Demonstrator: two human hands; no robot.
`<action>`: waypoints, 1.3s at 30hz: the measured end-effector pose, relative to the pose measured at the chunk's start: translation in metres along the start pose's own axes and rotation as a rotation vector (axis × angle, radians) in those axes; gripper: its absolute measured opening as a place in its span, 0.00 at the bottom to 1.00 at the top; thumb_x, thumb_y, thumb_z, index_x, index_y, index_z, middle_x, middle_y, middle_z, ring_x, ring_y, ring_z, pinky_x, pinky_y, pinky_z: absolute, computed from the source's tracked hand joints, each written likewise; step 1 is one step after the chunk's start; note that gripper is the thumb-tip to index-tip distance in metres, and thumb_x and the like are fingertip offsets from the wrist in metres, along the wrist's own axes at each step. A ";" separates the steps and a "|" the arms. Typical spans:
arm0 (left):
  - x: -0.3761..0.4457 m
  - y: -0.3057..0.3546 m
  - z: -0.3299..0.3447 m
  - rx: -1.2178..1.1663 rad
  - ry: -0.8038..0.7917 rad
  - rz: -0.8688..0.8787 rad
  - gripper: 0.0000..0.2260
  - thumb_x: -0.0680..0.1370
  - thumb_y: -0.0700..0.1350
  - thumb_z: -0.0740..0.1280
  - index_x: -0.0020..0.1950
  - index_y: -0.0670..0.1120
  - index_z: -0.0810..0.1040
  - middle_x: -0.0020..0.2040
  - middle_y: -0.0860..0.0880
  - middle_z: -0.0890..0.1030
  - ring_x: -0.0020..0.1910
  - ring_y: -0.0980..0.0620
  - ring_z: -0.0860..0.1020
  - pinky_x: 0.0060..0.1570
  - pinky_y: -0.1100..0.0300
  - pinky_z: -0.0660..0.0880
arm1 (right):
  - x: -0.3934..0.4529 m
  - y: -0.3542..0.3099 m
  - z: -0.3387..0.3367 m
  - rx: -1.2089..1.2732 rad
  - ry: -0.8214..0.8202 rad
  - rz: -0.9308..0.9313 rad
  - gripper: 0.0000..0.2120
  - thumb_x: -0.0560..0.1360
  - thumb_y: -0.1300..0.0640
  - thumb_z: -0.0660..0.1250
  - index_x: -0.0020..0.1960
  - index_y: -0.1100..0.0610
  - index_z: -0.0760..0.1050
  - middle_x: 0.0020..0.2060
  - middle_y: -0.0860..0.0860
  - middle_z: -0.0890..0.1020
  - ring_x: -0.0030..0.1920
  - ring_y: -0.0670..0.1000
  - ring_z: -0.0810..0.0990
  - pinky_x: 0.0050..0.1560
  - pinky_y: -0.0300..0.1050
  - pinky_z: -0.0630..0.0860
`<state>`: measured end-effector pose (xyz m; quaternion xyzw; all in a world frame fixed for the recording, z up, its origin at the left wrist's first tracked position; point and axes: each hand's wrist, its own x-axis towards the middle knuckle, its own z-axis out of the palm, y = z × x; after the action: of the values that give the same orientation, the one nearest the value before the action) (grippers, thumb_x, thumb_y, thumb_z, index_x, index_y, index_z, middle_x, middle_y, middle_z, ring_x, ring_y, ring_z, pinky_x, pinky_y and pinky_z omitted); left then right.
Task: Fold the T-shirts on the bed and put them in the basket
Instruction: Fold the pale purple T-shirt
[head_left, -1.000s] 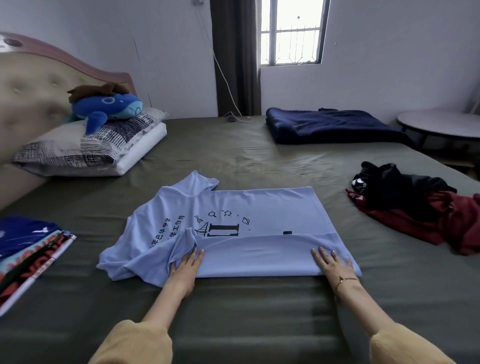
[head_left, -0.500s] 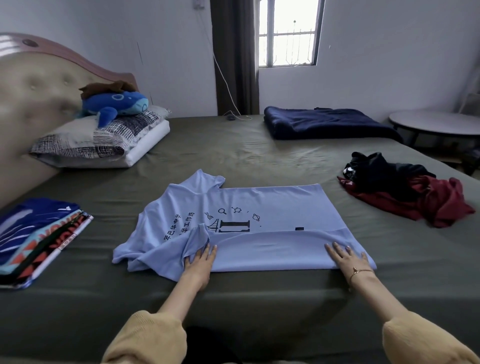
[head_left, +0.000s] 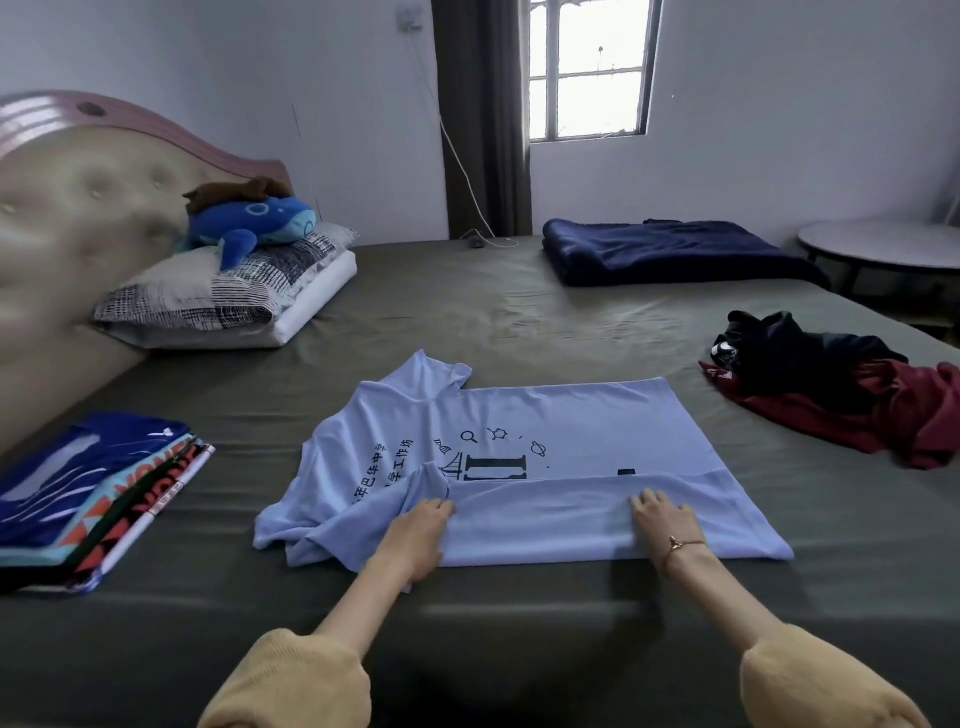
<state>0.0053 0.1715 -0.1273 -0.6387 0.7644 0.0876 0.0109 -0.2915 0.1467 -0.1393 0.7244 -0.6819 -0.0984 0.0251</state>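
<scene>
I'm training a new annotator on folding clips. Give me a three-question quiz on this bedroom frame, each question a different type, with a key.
1. True or false: the light blue T-shirt has its near edge folded over onto its printed side.
2. Multiple choice: where does the heap of dark and red clothes lie? A) on the pillow B) on the bed's right side C) on the round table
3. Fill in: the left hand and the right hand both rest on the ____ strip of the shirt.

Key: 1 true; 2 B; 3 folded
</scene>
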 end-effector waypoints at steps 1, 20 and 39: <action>0.001 -0.003 -0.002 -0.069 0.040 0.002 0.22 0.76 0.33 0.57 0.70 0.45 0.66 0.69 0.47 0.70 0.67 0.47 0.69 0.60 0.55 0.68 | 0.003 -0.011 -0.002 0.010 0.035 -0.032 0.17 0.80 0.64 0.50 0.67 0.57 0.65 0.66 0.53 0.68 0.68 0.51 0.67 0.61 0.47 0.67; -0.034 -0.154 -0.011 -0.666 0.132 -0.201 0.22 0.60 0.52 0.58 0.51 0.47 0.75 0.48 0.52 0.79 0.52 0.53 0.77 0.54 0.63 0.71 | 0.055 -0.200 -0.034 0.135 0.325 -0.687 0.36 0.46 0.60 0.76 0.54 0.46 0.78 0.63 0.58 0.70 0.58 0.56 0.74 0.41 0.51 0.79; -0.008 -0.200 -0.016 -0.928 0.314 -0.428 0.21 0.80 0.52 0.62 0.35 0.38 0.72 0.30 0.52 0.67 0.30 0.56 0.68 0.33 0.57 0.63 | 0.165 -0.255 -0.066 0.708 -0.203 -0.237 0.22 0.81 0.45 0.53 0.36 0.59 0.69 0.43 0.62 0.77 0.44 0.60 0.75 0.41 0.46 0.66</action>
<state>0.2044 0.1426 -0.1341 -0.7234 0.4904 0.3157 -0.3695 -0.0205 -0.0062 -0.1365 0.7486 -0.5842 0.0699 -0.3058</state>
